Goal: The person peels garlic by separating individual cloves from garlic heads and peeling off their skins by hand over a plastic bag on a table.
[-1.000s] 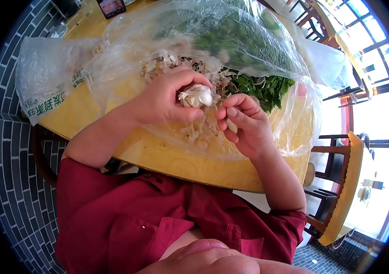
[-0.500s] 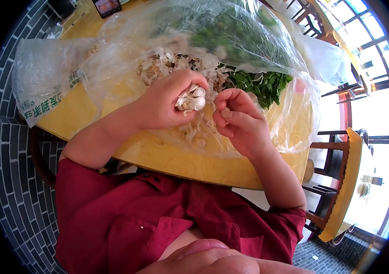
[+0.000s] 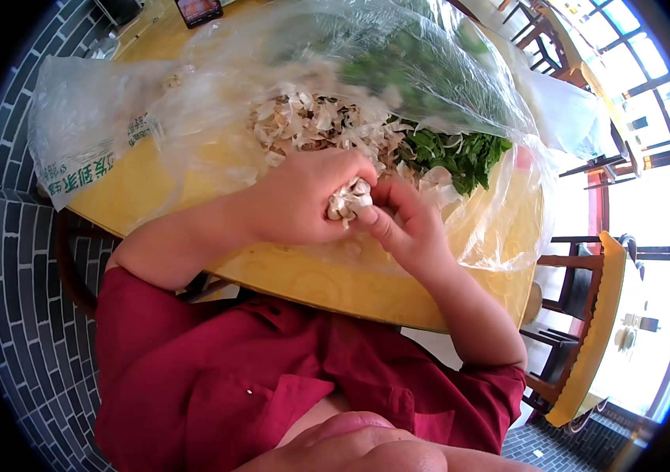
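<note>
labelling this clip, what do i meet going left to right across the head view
Plastic bag with green print, phone, left hand, garlic bulb, right hand, bright windows.

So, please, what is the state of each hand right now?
Left hand: closed around a garlic bulb.
Right hand: fingers curled, at the bulb's side; whether it grips anything cannot be told.
</note>
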